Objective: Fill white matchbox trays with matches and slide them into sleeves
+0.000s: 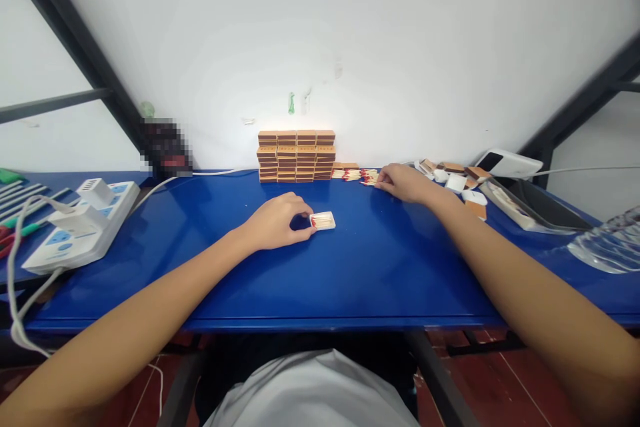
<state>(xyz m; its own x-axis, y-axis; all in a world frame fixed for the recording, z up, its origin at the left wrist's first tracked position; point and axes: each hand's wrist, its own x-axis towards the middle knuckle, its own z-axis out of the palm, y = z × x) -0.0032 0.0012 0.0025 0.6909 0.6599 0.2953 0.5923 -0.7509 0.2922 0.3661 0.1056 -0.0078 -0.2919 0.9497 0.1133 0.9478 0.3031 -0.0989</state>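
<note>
My left hand (278, 221) grips the left end of a small white matchbox tray (327, 225) between thumb and fingers, on the blue tabletop. A few red-tipped matches (323, 218) lie in the tray. Farther out to the right, my right hand (400, 182) has its thumb and fingertips closed at the edge of a pile of loose matches (369, 175). Those fingertips touch red-tipped matches; how many they pinch I cannot make out. A block of stacked matchboxes (296, 157) stands against the wall, left of the pile.
Empty matchbox sleeves and trays (453, 177) lie scattered at the right, by a white power bank (507, 163) and a dark phone-like object (545, 203). Clear plastic (613, 240) sits at the right edge. A power strip (85, 227) with chargers and cables is at the left.
</note>
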